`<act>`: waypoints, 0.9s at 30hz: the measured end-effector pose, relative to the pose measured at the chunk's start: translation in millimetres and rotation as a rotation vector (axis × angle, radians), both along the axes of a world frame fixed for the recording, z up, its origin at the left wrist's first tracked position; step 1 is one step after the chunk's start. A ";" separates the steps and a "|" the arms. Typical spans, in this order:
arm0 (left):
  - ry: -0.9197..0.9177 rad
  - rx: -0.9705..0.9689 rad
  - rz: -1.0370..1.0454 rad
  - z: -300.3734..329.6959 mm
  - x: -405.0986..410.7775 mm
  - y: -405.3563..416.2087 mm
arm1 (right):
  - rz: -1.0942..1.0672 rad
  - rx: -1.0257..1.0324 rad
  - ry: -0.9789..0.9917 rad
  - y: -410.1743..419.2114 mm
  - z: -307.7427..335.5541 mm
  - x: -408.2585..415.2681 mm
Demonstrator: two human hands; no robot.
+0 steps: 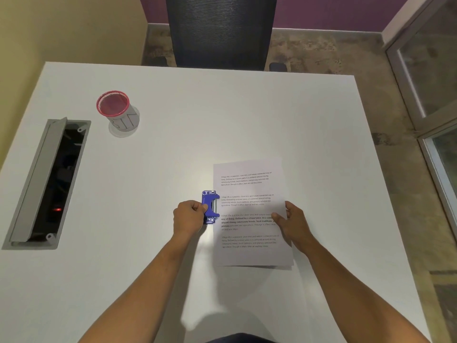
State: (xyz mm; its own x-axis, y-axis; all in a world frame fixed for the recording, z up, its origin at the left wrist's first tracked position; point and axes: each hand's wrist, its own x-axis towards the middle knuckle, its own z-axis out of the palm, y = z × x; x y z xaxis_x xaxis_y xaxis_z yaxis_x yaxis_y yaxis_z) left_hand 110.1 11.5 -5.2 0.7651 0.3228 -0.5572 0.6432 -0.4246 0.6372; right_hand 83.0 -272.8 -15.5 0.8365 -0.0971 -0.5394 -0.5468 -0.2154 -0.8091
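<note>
A blue hole punch [210, 206] sits on the white table [222, 120] against the left edge of a printed paper sheet [249, 191]. My left hand [189, 215] grips the punch from its left side, fingers curled round it. At the sheet's right edge my right hand [293, 222] holds the paper, thumb lying on top of the page. More than one sheet seems stacked, judging by the offset bottom edge.
A red-rimmed mesh cup [116, 110] stands at the back left of the table. An open grey cable box [49, 184] is set into the table's left side. A black mesh chair [220, 30] stands beyond the far edge. Glass panels [430, 82] are on the right.
</note>
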 end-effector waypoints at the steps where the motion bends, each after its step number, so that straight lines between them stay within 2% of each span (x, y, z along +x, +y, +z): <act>1: 0.002 -0.001 -0.002 0.1 -0.1 0.3 | 0.006 -0.008 0.003 1.3 -0.1 1.4; 20: -0.011 -0.006 -0.015 0.6 1.0 2.0 | -0.003 -0.122 0.018 19.5 -4.7 2.1; 27: -0.016 -0.063 0.006 0.5 0.5 1.9 | 0.011 -0.187 0.033 22.1 -8.0 5.3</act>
